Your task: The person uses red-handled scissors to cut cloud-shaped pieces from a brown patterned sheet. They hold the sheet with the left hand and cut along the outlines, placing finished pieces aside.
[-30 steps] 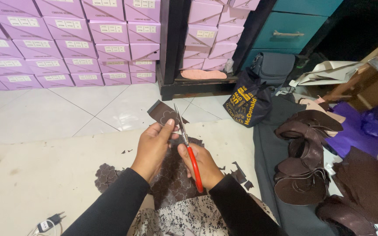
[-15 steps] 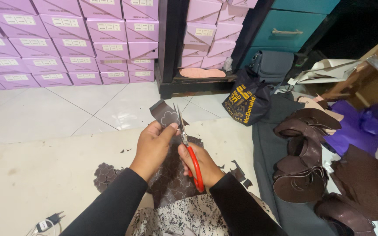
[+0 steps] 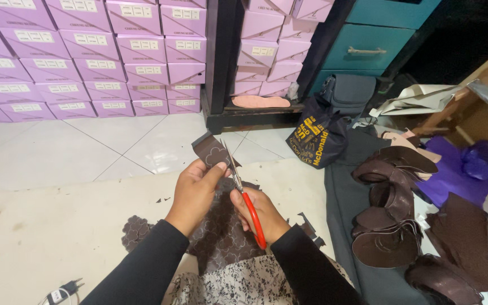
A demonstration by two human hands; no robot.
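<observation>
Now: Two Hands Cut a Brown Patterned Piece With Red Scissors

At the far left, stacked lilac boxes (image 3: 86, 62) fill the wall in rows; each is long and flat and carries a small white label on its front end. Below them lies the pale tiled floor (image 3: 57, 147), and nearer to the person a cream sheet (image 3: 46, 237) with a small black plug (image 3: 66, 289) at its lower left edge.

In the middle, the left hand (image 3: 194, 192) holds a dark brown piece (image 3: 213, 151) with a scalloped pattern; its thumb and fingers pinch the lower edge of the piece. Just beside it, the right hand (image 3: 258, 213) has its fingers closed around the red handles of the scissors (image 3: 243, 192), whose blades point up and touch the piece at its right side. Under both hands lies more brown patterned material (image 3: 221, 237), with small brown scraps (image 3: 306, 226) near it.

Behind, a second stack of lilac boxes (image 3: 266, 56) stands inside a black shelf (image 3: 221, 68). Further right are a dark bag with yellow print (image 3: 316, 138), a teal drawer cabinet (image 3: 374, 39), curled brown leather pieces (image 3: 391, 226) and a purple cloth (image 3: 453, 175).
</observation>
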